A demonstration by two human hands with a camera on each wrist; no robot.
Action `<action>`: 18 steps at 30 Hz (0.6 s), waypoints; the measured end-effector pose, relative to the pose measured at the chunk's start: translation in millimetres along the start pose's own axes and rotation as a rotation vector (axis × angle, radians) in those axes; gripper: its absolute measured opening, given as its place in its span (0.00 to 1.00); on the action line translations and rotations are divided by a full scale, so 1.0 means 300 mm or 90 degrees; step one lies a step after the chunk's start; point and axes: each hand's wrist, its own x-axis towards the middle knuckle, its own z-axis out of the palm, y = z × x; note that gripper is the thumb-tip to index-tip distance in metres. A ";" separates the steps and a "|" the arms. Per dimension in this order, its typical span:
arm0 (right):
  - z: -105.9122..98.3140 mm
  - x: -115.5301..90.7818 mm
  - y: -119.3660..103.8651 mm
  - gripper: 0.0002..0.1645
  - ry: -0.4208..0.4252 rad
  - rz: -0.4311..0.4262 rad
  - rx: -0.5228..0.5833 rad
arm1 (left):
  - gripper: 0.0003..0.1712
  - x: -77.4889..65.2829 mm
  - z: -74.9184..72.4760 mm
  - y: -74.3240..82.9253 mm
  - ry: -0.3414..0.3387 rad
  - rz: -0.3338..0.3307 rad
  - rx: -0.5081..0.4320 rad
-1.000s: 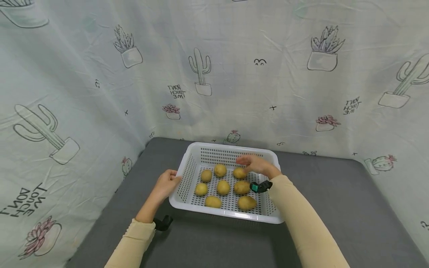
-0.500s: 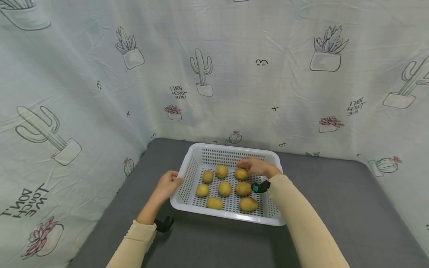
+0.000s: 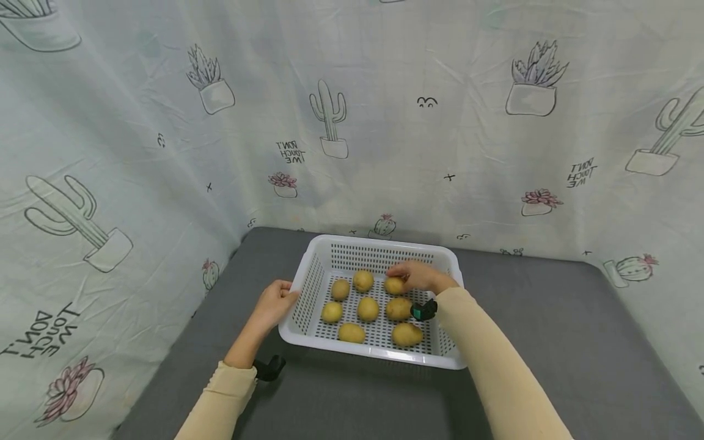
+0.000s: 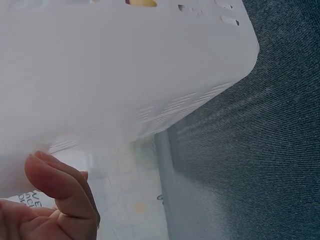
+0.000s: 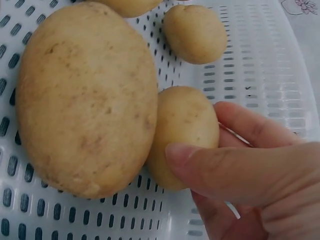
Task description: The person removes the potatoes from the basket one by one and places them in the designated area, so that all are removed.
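Observation:
A white perforated plastic basket (image 3: 372, 352) stands on the grey table, with several yellow potatoes spread over its floor in rough rows. At its left rim, my left hand (image 3: 273, 304) grips the edge; the left wrist view shows the curled fingers (image 4: 60, 187) close under the rim. My right hand (image 3: 419, 275) reaches inside, at the back right. There it pinches a small potato (image 5: 185, 125), thumb on the near side and fingers round the far side. A much larger potato (image 5: 87, 100) lies right beside that one in the right wrist view.
The grey tabletop (image 3: 550, 342) extends on both sides of the basket and in front of it. Behind and to the left hangs a pale curtain (image 3: 385, 153) printed with cacti. Another small potato (image 5: 195, 34) sits near the basket's far wall.
My right hand has lowered slightly and its fingers have closed round the back right potato. The left hand stays at the rim, and the other potatoes lie as before.

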 end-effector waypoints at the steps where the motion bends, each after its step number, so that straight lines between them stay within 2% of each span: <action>1: 0.002 0.000 -0.002 0.33 0.002 0.004 -0.007 | 0.19 -0.001 0.000 0.000 0.000 0.000 0.001; 9: 0.012 -0.007 -0.021 0.33 0.001 0.027 -0.069 | 0.19 -0.001 0.000 -0.005 0.006 -0.001 0.007; 18: 0.015 0.001 -0.018 0.33 0.004 0.047 -0.078 | 0.19 0.000 0.000 -0.001 0.006 0.001 0.007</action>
